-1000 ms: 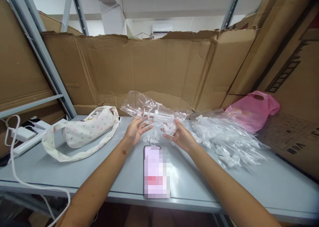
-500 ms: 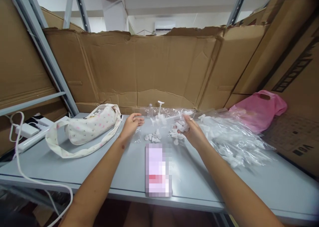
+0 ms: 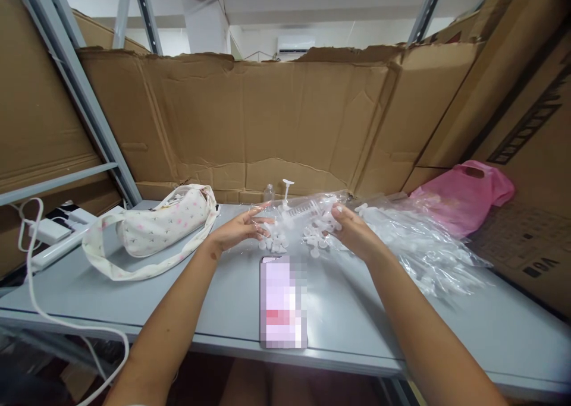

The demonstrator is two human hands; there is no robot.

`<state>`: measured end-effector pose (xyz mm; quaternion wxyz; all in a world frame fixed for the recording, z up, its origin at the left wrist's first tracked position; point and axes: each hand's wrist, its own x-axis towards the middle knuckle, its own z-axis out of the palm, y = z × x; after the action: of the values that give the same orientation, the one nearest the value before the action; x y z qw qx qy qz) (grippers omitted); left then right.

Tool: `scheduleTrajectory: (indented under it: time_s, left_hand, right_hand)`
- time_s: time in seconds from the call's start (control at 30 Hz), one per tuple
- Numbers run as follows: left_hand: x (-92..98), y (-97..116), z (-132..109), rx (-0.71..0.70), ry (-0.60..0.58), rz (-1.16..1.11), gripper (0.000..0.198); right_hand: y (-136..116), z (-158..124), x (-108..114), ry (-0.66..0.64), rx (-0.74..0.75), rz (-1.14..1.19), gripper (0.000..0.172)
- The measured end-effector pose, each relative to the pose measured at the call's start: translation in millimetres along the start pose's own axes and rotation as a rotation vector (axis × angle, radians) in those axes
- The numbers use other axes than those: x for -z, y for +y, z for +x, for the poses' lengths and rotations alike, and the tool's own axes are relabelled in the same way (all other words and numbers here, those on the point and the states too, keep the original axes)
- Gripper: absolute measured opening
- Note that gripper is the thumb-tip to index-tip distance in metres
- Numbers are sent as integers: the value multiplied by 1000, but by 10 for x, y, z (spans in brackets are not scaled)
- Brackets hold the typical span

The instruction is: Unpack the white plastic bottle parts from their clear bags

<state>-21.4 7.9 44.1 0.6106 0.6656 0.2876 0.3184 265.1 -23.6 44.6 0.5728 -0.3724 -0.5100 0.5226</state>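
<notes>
My left hand (image 3: 238, 226) reaches in from the left with its fingers apart, over the edge of clear plastic film and close to a small pile of white plastic caps (image 3: 277, 241). My right hand (image 3: 357, 230) is closed, thumb against fingers, at the right end of a crinkled clear plastic bag (image 3: 328, 199). Between the hands, a syringe-like tube with ribbed markings (image 3: 306, 208) shows through or beside the film. Below it sits a second cluster of small white parts (image 3: 316, 239). A white T-ended plunger (image 3: 286, 193) stands upright behind.
A phone (image 3: 282, 302) with a blurred screen lies in front. On the right are a clear bag of white plastic parts (image 3: 414, 257) and a pink bag (image 3: 464, 198). A patterned cloth bag (image 3: 163, 227), power strip (image 3: 66, 239) and cable are left. Cardboard (image 3: 267, 115) walls the back.
My left hand has moved right and its fingers have spread over the film near the caps. The film between my hands has risen slightly, and the tube's tip by my right hand shows less.
</notes>
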Motion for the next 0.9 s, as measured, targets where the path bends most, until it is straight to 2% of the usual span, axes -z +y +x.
scheduleTrajectory:
  time_s: [0.17,0.27,0.37,0.47,0.53,0.7,0.9]
  left_hand:
    - [-17,-31,42,-29,73,59,81]
    - [-44,-46,72,-63,143,105,80]
    - [-44,-75,109,-87,211,170,67]
    - [-4,-126,149,-102,292,266,42]
    - [21,-158,172,-95,299,306,31]
    - [30,-174,187,-46,283,215,21]
    - [137,-152,168,-103,408,203,14]
  right_hand:
    - [-26,32,46,60,88,49,44]
    - [-1,54,46,116,153,49,34]
    - [14,65,51,151,180,22,28]
    - [4,65,66,206,186,23,29]
    - [-4,63,73,222,183,35,31]
    - [5,67,82,228,188,30,36]
    - [-21,70,131,323,281,-30,40]
